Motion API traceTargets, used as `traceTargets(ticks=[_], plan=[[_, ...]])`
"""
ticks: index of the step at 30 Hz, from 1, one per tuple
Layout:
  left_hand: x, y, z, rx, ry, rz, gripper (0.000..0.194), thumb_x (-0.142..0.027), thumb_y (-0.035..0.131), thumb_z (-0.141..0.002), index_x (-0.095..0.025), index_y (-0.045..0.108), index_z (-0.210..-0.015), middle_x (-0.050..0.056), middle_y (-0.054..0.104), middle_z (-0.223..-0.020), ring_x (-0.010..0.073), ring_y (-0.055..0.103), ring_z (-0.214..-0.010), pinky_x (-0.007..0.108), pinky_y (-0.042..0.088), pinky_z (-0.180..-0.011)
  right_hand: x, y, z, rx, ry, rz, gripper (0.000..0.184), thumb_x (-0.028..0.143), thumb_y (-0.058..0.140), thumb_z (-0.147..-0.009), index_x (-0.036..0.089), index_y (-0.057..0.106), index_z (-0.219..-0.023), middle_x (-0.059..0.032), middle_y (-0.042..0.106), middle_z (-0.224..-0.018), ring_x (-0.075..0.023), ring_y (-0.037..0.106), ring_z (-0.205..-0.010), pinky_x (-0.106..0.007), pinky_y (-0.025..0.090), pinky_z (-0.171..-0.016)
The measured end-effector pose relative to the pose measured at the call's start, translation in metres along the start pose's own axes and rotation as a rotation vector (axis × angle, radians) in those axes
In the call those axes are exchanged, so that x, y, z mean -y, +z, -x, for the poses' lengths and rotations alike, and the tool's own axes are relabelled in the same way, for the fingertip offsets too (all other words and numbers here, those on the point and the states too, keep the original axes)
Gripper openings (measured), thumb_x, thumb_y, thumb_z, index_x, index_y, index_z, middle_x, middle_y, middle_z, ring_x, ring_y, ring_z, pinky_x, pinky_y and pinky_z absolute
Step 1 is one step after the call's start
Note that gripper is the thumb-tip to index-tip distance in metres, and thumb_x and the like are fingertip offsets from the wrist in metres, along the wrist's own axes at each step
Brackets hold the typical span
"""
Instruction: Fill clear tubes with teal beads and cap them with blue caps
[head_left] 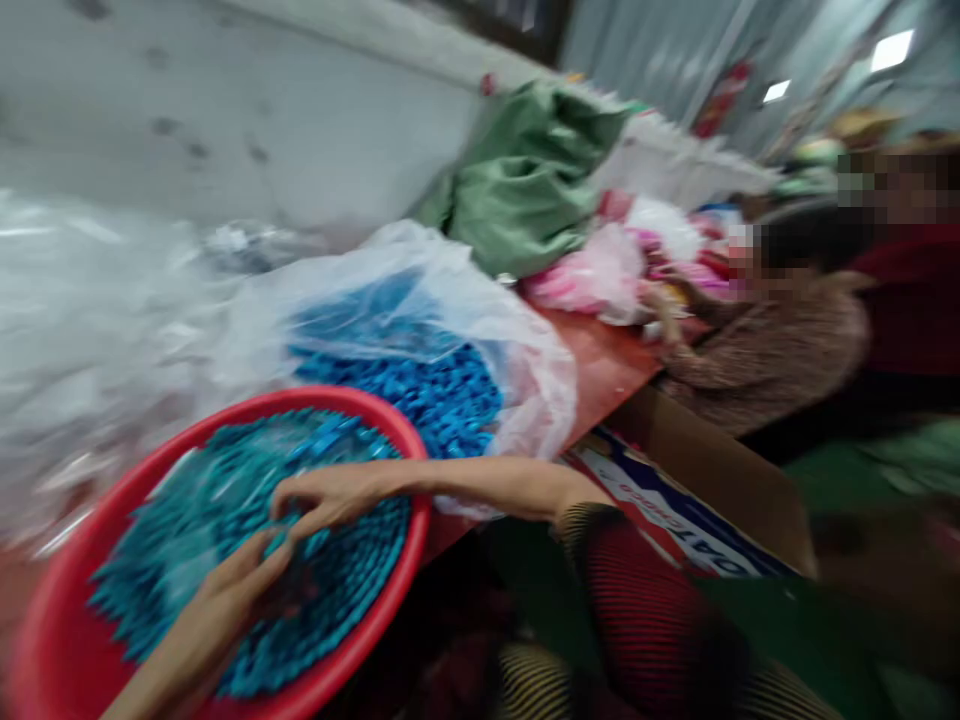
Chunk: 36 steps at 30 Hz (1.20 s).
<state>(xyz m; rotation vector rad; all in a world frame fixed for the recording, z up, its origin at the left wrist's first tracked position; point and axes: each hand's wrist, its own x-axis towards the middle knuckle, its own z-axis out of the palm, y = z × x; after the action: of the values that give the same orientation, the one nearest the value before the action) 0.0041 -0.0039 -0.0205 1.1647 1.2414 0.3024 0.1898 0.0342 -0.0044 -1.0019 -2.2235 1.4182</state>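
Observation:
A red basin [420,440] holds a heap of small teal wrapped pieces [337,610] that look like candies, with some clear plastic over them. My left hand [244,575] reaches in from below, its fingers curled close above the heap. From the right, my right hand [326,498] comes over the rim with bent fingers, nearly meeting the left one. Blur hides whatever lies between the fingers of either hand. Behind the basin, a translucent plastic bag [536,400] lies open, full of small shiny blue pieces [450,395].
Clear plastic bags [112,310] pile up at the left along the wall. A green sack [525,180] and pink bagged goods [592,270] lie farther back on the red tabletop [607,355]. An open cardboard box [720,480] stands at right; beyond it a co-worker [772,350] sits handling goods.

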Motion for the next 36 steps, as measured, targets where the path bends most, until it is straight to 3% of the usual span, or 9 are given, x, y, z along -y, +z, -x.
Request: traceTargets(ticks=[2,7,9,13,15,18,26,33,36], plan=[[-0.004,0.007,0.01,0.102,0.007,0.136,0.048,-0.053,0.066,-0.07,-0.024,0.05,-0.105,-0.002,0.064,-0.075,0.0167,0.063,-0.065,0.024,0.045,-0.052,0.001,0.002,0.013,-0.036,-0.002,-0.095,0.017,0.029,0.059,-0.083,0.017,0.05,-0.091,0.0068,0.052,-0.068,-0.0061,0.051,-0.052,-0.016,0.04,-0.047],[-0.01,0.015,0.016,0.152,-0.034,0.139,0.052,-0.053,0.068,-0.065,-0.018,0.048,-0.097,-0.003,0.059,-0.063,0.015,0.06,-0.051,0.021,0.038,-0.042,-0.002,-0.002,0.037,0.224,0.169,-0.093,0.013,0.029,0.053,-0.086,0.017,0.051,-0.085,0.0071,0.048,-0.061,-0.0077,0.049,-0.049,-0.019,0.038,-0.047],[-0.006,0.014,0.017,0.119,0.005,0.176,0.051,-0.051,0.071,-0.063,-0.018,0.049,-0.095,-0.003,0.058,-0.066,0.0138,0.06,-0.054,0.02,0.038,-0.042,-0.001,-0.006,0.045,0.17,0.163,0.112,0.004,0.02,0.053,-0.084,0.016,0.055,-0.082,0.0044,0.053,-0.065,-0.0089,0.051,-0.057,-0.02,0.039,-0.055],[-0.001,0.009,0.017,0.067,0.077,0.349,0.051,-0.046,0.075,-0.06,-0.017,0.049,-0.093,-0.001,0.06,-0.073,0.0122,0.06,-0.064,0.019,0.04,-0.05,0.001,-0.018,0.047,-0.068,0.202,0.625,0.012,0.015,0.05,-0.086,0.016,0.062,-0.09,-0.0046,0.064,-0.088,-0.0157,0.057,-0.082,-0.025,0.039,-0.071],[-0.002,0.008,0.017,0.084,0.089,0.397,0.052,-0.046,0.074,-0.063,-0.017,0.047,-0.098,0.0,0.062,-0.073,0.0128,0.06,-0.064,0.019,0.04,-0.05,0.002,-0.02,0.041,-0.162,0.26,0.856,0.02,0.017,0.043,-0.09,0.016,0.061,-0.098,-0.0087,0.063,-0.096,-0.0185,0.057,-0.086,-0.027,0.039,-0.07],[-0.004,0.008,0.018,0.132,0.121,0.433,0.054,-0.045,0.073,-0.065,-0.019,0.046,-0.105,0.001,0.063,-0.075,0.0143,0.062,-0.064,0.021,0.041,-0.051,-0.001,-0.017,0.027,-0.143,0.265,1.081,0.027,0.018,0.034,-0.094,0.017,0.06,-0.101,-0.012,0.06,-0.105,-0.0202,0.056,-0.087,-0.028,0.038,-0.064],[0.002,0.009,0.018,0.064,0.088,0.415,0.05,-0.049,0.071,-0.065,-0.017,0.047,-0.096,0.0,0.062,-0.071,0.0129,0.06,-0.056,0.02,0.04,-0.047,-0.011,-0.022,0.022,-0.159,0.246,1.046,0.022,0.023,0.039,-0.094,0.017,0.058,-0.106,-0.0075,0.06,-0.101,-0.0171,0.057,-0.09,-0.025,0.041,-0.073],[0.0,0.012,0.018,0.075,0.162,0.429,0.052,-0.048,0.074,-0.063,-0.017,0.048,-0.097,0.001,0.063,-0.076,0.0135,0.062,-0.059,0.019,0.04,-0.046,-0.015,-0.023,-0.014,-0.239,0.311,1.216,0.026,0.017,0.035,-0.093,0.016,0.059,-0.103,-0.0124,0.057,-0.107,-0.0226,0.055,-0.09,-0.03,0.041,-0.067],[-0.002,0.011,0.021,0.056,0.197,0.47,0.051,-0.046,0.075,-0.063,-0.017,0.048,-0.097,0.001,0.063,-0.075,0.0133,0.062,-0.057,0.019,0.039,-0.044,-0.012,-0.022,-0.02,-0.285,0.265,1.276,0.026,0.016,0.036,-0.092,0.012,0.06,-0.098,-0.0152,0.059,-0.103,-0.0261,0.053,-0.096,-0.035,0.041,-0.074]])
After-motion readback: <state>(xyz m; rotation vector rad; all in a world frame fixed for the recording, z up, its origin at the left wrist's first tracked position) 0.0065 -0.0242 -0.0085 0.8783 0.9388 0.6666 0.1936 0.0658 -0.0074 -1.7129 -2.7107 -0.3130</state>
